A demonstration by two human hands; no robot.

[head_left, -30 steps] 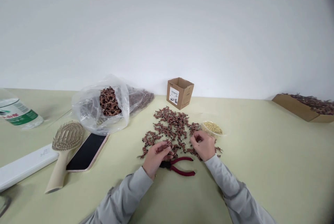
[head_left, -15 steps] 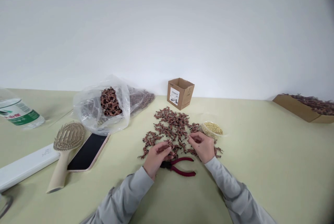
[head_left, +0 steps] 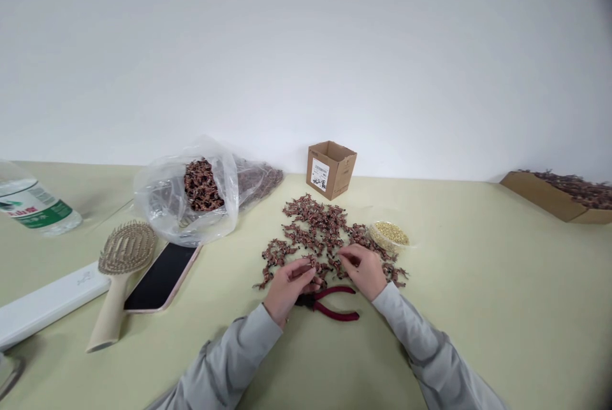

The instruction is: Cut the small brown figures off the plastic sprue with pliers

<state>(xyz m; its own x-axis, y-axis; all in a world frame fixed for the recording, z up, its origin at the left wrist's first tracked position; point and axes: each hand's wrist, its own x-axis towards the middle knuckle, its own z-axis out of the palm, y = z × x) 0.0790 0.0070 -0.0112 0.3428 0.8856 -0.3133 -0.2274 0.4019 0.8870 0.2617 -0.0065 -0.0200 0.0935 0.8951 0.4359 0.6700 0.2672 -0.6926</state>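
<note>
L hand (head_left: 288, 289): fingers curled at edge of brown pieces (head_left: 313, 231), grip unclear | R hand (head_left: 364, 271): fingers curled over pile, grip unclear | red-handled pliers (head_left: 329, 303) just below, on bench (head_left: 478, 308)

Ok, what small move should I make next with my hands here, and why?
Probably pick up the red-handled pliers with your right hand. They lie just below it, with the handles on its side, while your left hand is curled at the edge of the brown pieces, right beside the pliers' head.

Bright, even light, soft faint shadows, wide-angle edge distortion, dark top-right corner
</note>
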